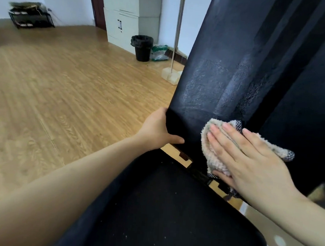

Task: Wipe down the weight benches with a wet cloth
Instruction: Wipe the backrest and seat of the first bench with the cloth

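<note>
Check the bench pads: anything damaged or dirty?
Yes. The upright black back pad looks worn and cracked along its centre ridge above the beige cloth. The black seat pad carries pale specks.

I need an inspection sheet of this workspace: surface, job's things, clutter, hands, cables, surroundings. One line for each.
Surface: black backrest pad raised, damp streaks; seat pad has pale specks.
Job's things: beige cloth flat against the backrest's lower end.
Clutter: nothing seen on the bench.
Hands: left hand grips the backrest's lower left edge; right hand presses open on the cloth.
Cables: nothing seen.
Surroundings: wooden floor, black bin, broom, white cabinets, low rack.
</note>
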